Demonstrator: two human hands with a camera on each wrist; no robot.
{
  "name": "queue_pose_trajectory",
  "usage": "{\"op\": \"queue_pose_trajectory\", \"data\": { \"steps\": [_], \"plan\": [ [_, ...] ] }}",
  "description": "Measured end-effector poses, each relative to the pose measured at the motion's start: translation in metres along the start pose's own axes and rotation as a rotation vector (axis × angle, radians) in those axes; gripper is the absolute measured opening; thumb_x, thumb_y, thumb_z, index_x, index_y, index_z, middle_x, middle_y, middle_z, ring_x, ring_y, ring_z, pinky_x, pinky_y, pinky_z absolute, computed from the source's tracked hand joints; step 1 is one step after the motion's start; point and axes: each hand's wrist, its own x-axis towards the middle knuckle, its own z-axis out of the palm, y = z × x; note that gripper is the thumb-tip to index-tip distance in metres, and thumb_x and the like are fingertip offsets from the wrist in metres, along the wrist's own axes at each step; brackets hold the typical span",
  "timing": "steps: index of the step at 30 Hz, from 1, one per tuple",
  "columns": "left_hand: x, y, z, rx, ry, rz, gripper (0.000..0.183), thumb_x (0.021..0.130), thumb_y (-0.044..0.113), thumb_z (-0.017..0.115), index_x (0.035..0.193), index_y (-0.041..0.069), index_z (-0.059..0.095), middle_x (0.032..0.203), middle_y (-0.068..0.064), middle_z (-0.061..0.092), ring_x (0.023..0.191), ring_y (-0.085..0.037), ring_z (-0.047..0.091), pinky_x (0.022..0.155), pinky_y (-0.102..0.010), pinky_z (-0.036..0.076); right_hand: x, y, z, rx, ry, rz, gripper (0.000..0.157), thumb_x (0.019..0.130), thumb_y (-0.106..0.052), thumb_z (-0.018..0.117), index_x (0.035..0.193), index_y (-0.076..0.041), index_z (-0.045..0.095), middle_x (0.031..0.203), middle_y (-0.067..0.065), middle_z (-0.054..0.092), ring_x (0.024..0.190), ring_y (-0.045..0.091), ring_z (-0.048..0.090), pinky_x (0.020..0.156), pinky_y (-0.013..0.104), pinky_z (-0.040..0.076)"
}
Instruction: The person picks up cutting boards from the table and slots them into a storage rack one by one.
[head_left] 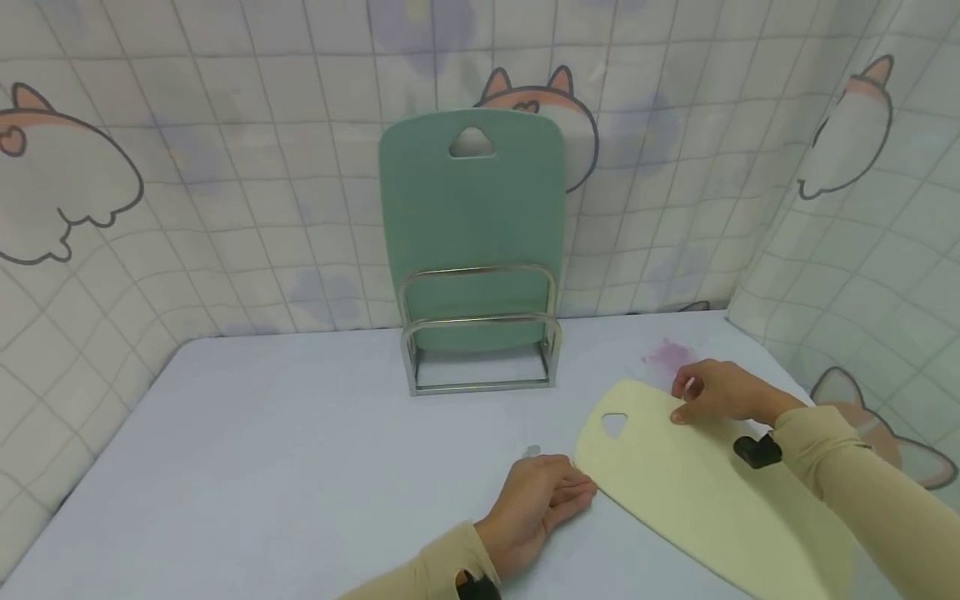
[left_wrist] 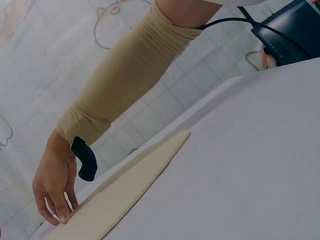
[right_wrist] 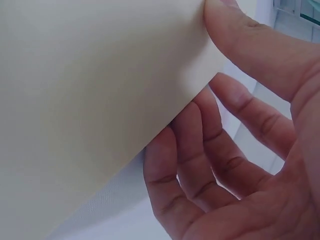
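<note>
One cream cutting board [head_left: 697, 492] is lying right-front of the metal rack [head_left: 483, 387], the right hand [head_left: 722, 392] is pinching its right edge, the left hand [head_left: 528, 510], fingers together, is touching its left, and even two-sided support is probably serving steadiness best.

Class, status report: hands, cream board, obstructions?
Right hand pinching edge of cream board; left hand at opposite edge. Cream board outside rack. Green board stands in rack; no clear obstruction visible.
</note>
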Motion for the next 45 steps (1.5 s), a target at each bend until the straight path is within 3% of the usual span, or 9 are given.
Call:
{"op": "queue_pose_trajectory", "data": {
  "steps": [11,16,23,29,35,39,45],
  "plan": [
    [0.005,0.004,-0.005,0.001,0.049,0.030,0.059,0.092,0.009,0.060,0.144,-0.014,0.042,0.123,-0.021,0.066,0.106,-0.016,0.071,0.095,-0.026,0.060,-0.008,0.001,0.005,-0.007,-0.013,0.026,0.043,0.083,-0.043,0.084,0.104,-0.010,0.065,0.096,0.004,0.071,0.079,0.016,0.058,0.068,0.031,0.046],
    [0.003,0.004,-0.005,-0.004,0.051,0.018,0.075,0.091,0.007,0.058,0.154,-0.016,0.025,0.125,-0.021,0.065,0.106,-0.016,0.072,0.096,-0.028,0.060,-0.009,-0.003,0.003,-0.019,-0.005,0.030,0.044,0.084,-0.043,0.084,0.106,-0.008,0.065,0.100,0.007,0.072,0.079,0.016,0.059,0.067,0.031,0.047],
    [0.000,0.001,-0.004,-0.001,0.006,0.024,0.046,0.095,0.008,0.055,0.136,-0.012,0.049,0.120,-0.023,0.068,0.110,-0.022,0.073,0.100,-0.038,0.061,-0.007,-0.006,0.001,-0.034,0.009,0.039,0.045,0.084,-0.043,0.084,0.105,-0.008,0.066,0.100,0.009,0.071,0.079,0.017,0.059,0.067,0.031,0.046],
    [0.001,0.000,-0.003,0.002,-0.002,0.027,0.048,0.095,0.009,0.055,0.136,-0.013,0.048,0.121,-0.024,0.068,0.113,-0.026,0.073,0.100,-0.039,0.061,-0.009,-0.004,0.001,0.008,-0.005,0.054,0.045,0.084,-0.043,0.084,0.106,-0.009,0.066,0.098,0.006,0.070,0.079,0.016,0.059,0.068,0.031,0.046],
    [0.001,-0.001,-0.003,0.030,0.034,0.029,0.041,0.091,0.010,0.054,0.126,-0.012,0.056,0.118,-0.022,0.070,0.110,-0.025,0.074,0.099,-0.037,0.061,-0.011,-0.005,0.005,0.045,-0.024,0.061,0.041,0.085,-0.039,0.084,0.103,-0.008,0.065,0.086,0.001,0.067,0.072,0.016,0.057,0.065,0.031,0.044],
    [0.005,0.002,-0.001,0.031,0.059,0.018,0.041,0.089,0.011,0.057,0.125,-0.009,0.055,0.114,-0.021,0.071,0.102,-0.019,0.075,0.094,-0.032,0.062,-0.011,-0.004,0.003,0.029,-0.012,0.057,0.038,0.085,-0.038,0.084,0.098,-0.008,0.066,0.076,-0.002,0.064,0.069,0.015,0.055,0.064,0.031,0.043],
    [0.007,0.002,0.001,0.019,0.055,0.024,0.048,0.086,0.012,0.058,0.128,-0.010,0.052,0.116,-0.022,0.070,0.102,-0.019,0.075,0.091,-0.028,0.060,-0.012,-0.001,0.001,0.022,0.006,0.081,0.035,0.084,-0.040,0.084,0.086,-0.009,0.067,0.066,-0.005,0.057,0.067,0.014,0.052,0.064,0.030,0.042]
  ]
}}
